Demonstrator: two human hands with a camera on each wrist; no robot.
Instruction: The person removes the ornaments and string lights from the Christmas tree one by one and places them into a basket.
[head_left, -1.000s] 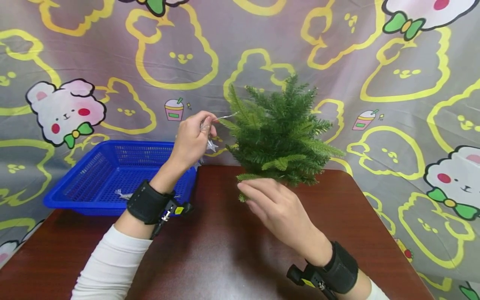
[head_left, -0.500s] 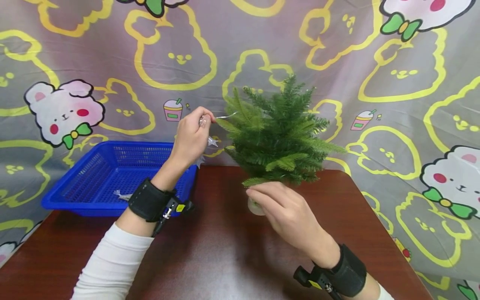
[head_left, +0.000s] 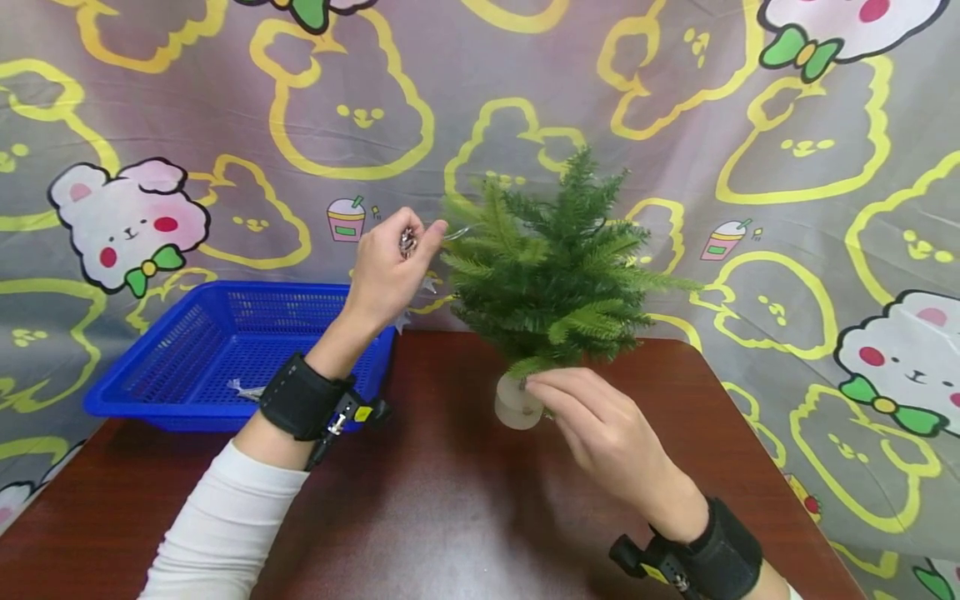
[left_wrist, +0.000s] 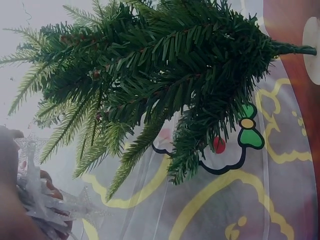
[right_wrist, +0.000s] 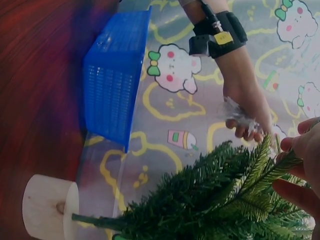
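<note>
A small green artificial Christmas tree [head_left: 555, 283] stands upright on a pale round wooden base [head_left: 516, 408]. My left hand [head_left: 386, 267], left of the tree, grips a bunched string of clear star lights [left_wrist: 42, 200] in its curled fingers, thumb stretched toward the branches. A thin wire [head_left: 465, 229] runs from it into the foliage; its end is hidden among the needles. Some stars dangle below the hand. In front of the tree, low down, my right hand [head_left: 607, 433] pinches the tip of a lower branch [right_wrist: 255, 177].
A blue plastic basket [head_left: 172, 410] stands at the left on the brown table [head_left: 450, 517], with a small pale item [head_left: 246, 390] inside. Behind the table hangs a grey patterned cloth [head_left: 517, 75]. Each wrist wears a black strap with a camera.
My right hand has moved right with the branch, and the tree has turned slightly, baring its base. My left thumb has stretched out, leaving the bunched lights in the curled fingers.
</note>
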